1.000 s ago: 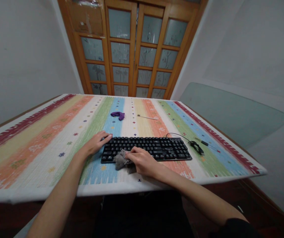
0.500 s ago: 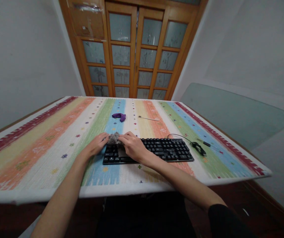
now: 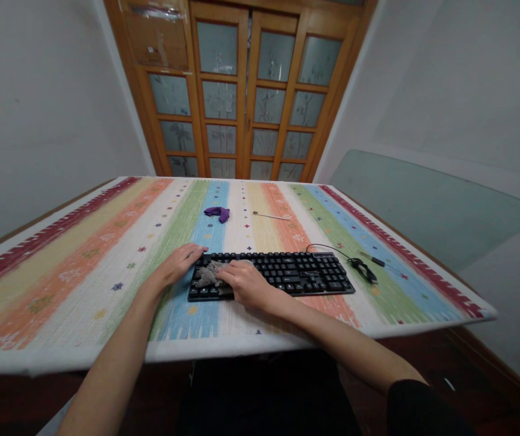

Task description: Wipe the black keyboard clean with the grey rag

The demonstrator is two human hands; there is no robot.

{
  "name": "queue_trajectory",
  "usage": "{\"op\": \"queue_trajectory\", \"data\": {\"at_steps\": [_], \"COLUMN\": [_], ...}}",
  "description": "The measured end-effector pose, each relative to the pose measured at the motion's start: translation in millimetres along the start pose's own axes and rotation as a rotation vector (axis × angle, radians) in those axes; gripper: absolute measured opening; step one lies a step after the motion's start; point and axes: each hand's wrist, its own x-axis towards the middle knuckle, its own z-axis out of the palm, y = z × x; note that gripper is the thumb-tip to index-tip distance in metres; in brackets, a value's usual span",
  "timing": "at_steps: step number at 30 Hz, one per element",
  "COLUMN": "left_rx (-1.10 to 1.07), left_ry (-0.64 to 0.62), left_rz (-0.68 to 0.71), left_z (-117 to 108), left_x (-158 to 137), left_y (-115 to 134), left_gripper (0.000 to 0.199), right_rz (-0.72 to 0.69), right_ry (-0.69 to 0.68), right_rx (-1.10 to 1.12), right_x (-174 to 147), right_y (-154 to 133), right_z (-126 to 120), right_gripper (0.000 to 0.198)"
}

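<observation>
A black keyboard lies flat on the table. At its far left corner, my left hand is closed on the edge, fingertips at the corner and thumb mostly hidden. A crumpled grey cloth rests over the left-hand keys. My right hand grips this cloth and presses it onto the keys, with its fingers bent over the fabric. Part of the cloth shows beneath the palm.
Beyond the keyboard lie a purple cloth and a thin rod with a small head. To the right are the bundled cable and a dark-handled tool. A striped tablecloth covers the table.
My right hand has drawn the grey cloth from the keyboard's far edge toward me, onto the nearer keys. My left hand stays at the corner, now apart from the cloth.
</observation>
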Motion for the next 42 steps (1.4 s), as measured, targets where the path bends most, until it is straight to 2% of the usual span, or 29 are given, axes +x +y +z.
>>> {"op": "queue_trajectory", "data": {"at_steps": [6, 12, 14, 18, 20, 22, 26, 29, 33, 36, 42], "left_rx": [0.010, 0.032, 0.035, 0.008, -0.012, -0.045, -0.096, -0.078, -0.046, -0.038, -0.029], "left_ry": [-0.009, -0.018, -0.017, 0.007, 0.009, 0.008, 0.040, 0.037, 0.027, 0.016, 0.021], "left_rz": [-0.009, -0.006, 0.001, 0.002, -0.012, -0.029, -0.063, -0.065, -0.047, -0.043, -0.049], "left_z": [-1.0, -1.4, -1.0, -0.5, -0.8, -0.8, 0.9, 2.1, 1.2, 0.0, 0.2], "left_x": [-0.3, -0.6, -0.1, 1.3, 1.6, 1.7, 2.3, 3.0, 2.2, 1.3, 0.9], "left_y": [2.1, 4.0, 3.1, -1.3, -3.5, -5.3, -8.3, -9.7, -7.6, -4.6, -4.2], "left_gripper": [0.069, 0.068, 0.065, 0.063, 0.066, 0.071, 0.085, 0.089, 0.083, 0.077, 0.075], "right_rz": [-0.062, -0.164, -0.128, 0.029, 0.066, 0.068, 0.069, 0.086, 0.056, -0.022, -0.184], "right_ry": [0.085, 0.001, 0.007, 0.202, 0.239, 0.184, -0.046, -0.136, -0.183, -0.209, -0.171], "right_rx": [0.098, 0.217, 0.231, 0.197, 0.168, 0.132, 0.057, 0.004, -0.072, -0.092, -0.060], "right_x": [-6.6, -8.6, -3.6, 15.2, 26.5, 37.2, 52.9, 58.1, 57.8, 51.6, 30.6], "right_y": [6.3, 17.8, 20.4, 17.1, 11.8, 6.2, -1.4, -4.1, -8.1, -11.6, -13.1], "right_z": [5.2, -4.0, -8.8, -11.8, -8.9, -4.0, 4.9, 5.4, -0.9, -4.9, -6.5], "right_gripper": [0.033, 0.034, 0.036, 0.038, 0.036, 0.033, 0.029, 0.026, 0.020, 0.015, 0.014]}}
